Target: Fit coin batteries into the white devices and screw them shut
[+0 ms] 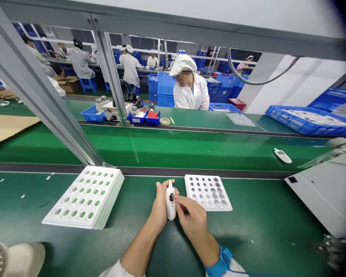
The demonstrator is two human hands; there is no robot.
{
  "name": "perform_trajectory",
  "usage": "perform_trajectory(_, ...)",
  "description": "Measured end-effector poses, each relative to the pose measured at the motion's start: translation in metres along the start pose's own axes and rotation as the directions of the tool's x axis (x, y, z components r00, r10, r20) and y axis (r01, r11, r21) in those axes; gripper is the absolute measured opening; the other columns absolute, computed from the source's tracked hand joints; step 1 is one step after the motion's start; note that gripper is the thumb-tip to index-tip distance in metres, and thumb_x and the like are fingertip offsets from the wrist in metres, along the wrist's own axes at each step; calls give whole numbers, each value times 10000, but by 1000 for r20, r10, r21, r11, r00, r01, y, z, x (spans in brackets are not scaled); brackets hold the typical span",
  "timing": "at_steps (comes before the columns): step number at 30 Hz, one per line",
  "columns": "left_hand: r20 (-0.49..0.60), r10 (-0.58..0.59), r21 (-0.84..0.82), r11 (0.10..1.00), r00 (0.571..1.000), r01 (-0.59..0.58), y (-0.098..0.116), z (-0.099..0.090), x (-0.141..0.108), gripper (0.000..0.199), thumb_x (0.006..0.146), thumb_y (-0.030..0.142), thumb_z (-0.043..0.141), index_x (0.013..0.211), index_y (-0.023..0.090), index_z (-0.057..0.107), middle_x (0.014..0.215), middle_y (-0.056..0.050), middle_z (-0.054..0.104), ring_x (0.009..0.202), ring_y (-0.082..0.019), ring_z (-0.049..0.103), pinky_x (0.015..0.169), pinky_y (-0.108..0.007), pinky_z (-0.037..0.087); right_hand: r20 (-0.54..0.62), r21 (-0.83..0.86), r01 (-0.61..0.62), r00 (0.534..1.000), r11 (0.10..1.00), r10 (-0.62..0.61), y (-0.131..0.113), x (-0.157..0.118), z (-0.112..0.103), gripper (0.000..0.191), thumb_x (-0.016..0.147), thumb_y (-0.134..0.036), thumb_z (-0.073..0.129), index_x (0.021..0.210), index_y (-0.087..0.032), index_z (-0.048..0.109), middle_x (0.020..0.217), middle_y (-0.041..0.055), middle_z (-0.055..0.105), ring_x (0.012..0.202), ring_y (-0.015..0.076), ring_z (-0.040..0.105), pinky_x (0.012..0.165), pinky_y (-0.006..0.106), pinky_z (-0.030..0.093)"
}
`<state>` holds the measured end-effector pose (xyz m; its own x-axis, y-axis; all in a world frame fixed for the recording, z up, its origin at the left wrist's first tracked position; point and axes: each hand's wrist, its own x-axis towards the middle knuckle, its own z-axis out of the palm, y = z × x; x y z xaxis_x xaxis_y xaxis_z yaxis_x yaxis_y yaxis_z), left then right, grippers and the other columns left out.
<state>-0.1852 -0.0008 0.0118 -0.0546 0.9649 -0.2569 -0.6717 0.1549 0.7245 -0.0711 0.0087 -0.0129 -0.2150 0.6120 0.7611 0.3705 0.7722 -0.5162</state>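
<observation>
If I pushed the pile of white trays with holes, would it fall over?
Probably not. The stack of white trays lies flat and wide on the green table, so it would likely slide. The thin trays look light, so the top ones might shift sideways. They may flex a bit if lifted.

Landmark: held device (170,200), on the near table between left hand (159,207) and right hand (192,219). Stack of empty trays (86,196) lies left of device. Tray with button cells (207,191) just right of it. Conveyor belt (167,148) behind device; second device (283,155) on belt, far right. Seated co-worker (188,84) beyond belt. Crate (311,121) behind, far right.
</observation>
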Motion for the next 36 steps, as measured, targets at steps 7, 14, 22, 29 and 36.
perform_trajectory(7, -33, 7, 26, 1000, 999, -6, 0, -1, 4, 660, 827, 747, 290, 1126, 190, 480, 770, -2, 552, 549, -95, 451, 531, -226, 363, 68, -21, 34, 997, 999, -32, -3, 3, -1, 270, 811, 5, 580, 997, -180, 643, 916, 60, 725, 779, 152, 689, 691, 251, 572)
perform_trajectory(14, -22, 4, 27, 1000, 1000, -3, -1, -1, 4, 670, 817, 754, 309, 1125, 184, 480, 773, 0, 555, 558, -91, 455, 559, -230, 377, 66, -47, 58, 996, 997, -55, -3, 2, -2, 299, 811, 26, 571, 1022, -178, 632, 947, 71, 722, 786, 148, 681, 677, 258, 559)
perform_trajectory(22, -32, -3, 50, 999, 999, 5, 1, 0, 3, 680, 800, 770, 321, 1111, 189, 490, 775, 4, 550, 556, -87, 439, 553, -225, 369, 61, -68, 90, 994, 994, -86, -5, 4, -2, 285, 806, 31, 576, 998, -170, 635, 914, 61, 725, 773, 146, 681, 668, 250, 554)
perform_trajectory(29, -24, 19, 109, 994, 1000, -16, -2, -2, 3, 676, 830, 748, 271, 1128, 190, 506, 794, -6, 555, 563, -91, 434, 555, -231, 364, 83, -67, 78, 994, 995, -72, -3, 2, 0, 283, 815, 26, 570, 1005, -175, 625, 926, 61, 723, 783, 149, 677, 682, 255, 549)
perform_trajectory(36, -25, 97, 182, 979, 995, -91, -13, -10, 6, 650, 797, 749, 385, 1079, 189, 560, 815, -16, 555, 584, -96, 445, 570, -236, 375, 106, -31, 16, 994, 999, -13, -6, 1, 2, 226, 852, -15, 513, 952, -183, 627, 823, 28, 699, 679, 118, 650, 622, 207, 515)
